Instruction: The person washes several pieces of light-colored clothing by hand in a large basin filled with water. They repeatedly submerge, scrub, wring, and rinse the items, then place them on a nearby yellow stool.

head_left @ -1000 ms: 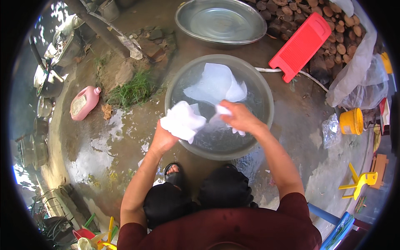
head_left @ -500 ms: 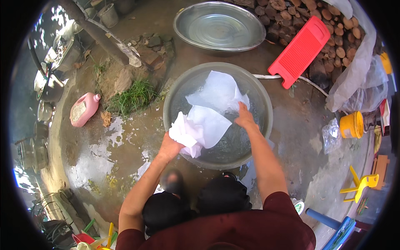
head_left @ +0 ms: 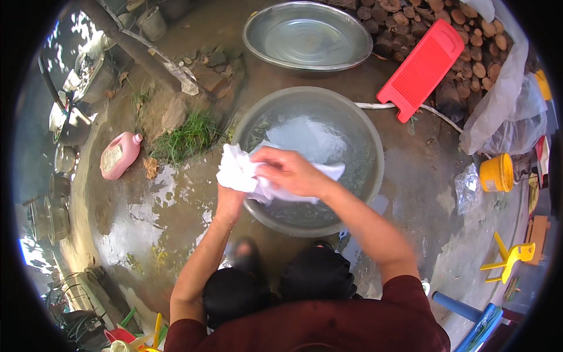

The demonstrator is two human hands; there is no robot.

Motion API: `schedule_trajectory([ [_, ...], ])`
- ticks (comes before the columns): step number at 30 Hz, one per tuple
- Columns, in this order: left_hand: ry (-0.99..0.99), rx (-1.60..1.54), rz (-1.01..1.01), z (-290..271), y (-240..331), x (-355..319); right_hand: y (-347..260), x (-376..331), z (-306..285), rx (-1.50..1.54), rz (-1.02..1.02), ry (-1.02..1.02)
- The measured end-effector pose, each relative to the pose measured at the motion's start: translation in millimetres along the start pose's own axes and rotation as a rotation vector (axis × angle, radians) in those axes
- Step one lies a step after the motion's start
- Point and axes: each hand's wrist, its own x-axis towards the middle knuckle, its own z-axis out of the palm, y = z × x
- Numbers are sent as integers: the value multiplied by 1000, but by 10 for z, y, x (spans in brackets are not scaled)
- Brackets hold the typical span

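Note:
A wet white cloth (head_left: 233,170) is bunched over the left rim of a round grey basin (head_left: 375,182). My left hand (head_left: 231,200) is closed around the bunch from below. Across the cloth's middle lies my right hand (head_left: 291,171), its fingers curled onto the fabric beside the left one. A loose end of the cloth hangs to the right, beneath my right wrist. The basin holds water, and a pale patch (head_left: 311,138) shows in it; whether this is sunk cloth or reflected light I cannot tell.
Beyond the basin stands an oval metal tub (head_left: 258,50) with water. A red washboard (head_left: 419,73) leans on stacked logs (head_left: 478,56); a white hose (head_left: 440,119) runs below. Left lies a pink jug (head_left: 120,155). Right are a yellow bucket (head_left: 496,173) and a yellow stool (head_left: 516,254).
My right hand has moved left from the basin's right side onto the cloth. The cloth, spread over the water before, is gathered up; my left hand has shifted slightly up and left.

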Motion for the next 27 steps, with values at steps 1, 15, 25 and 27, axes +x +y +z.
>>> schedule_trajectory([
  [1, -96, 59, 26, 4, -2, -32, -13, 120, 102, -92, -76, 17],
  [15, 209, 63, -257, -150, -189, -41, 1594, 457, -1013, -807, 251, 558],
  [25, 174, 86, -242, -236, -46, -91, 1725, -400, -848, -1103, 548, -13],
  [27, 150, 45, -225, -169, 100, -81, 1022, -510, -816, -1088, 487, 12],
])
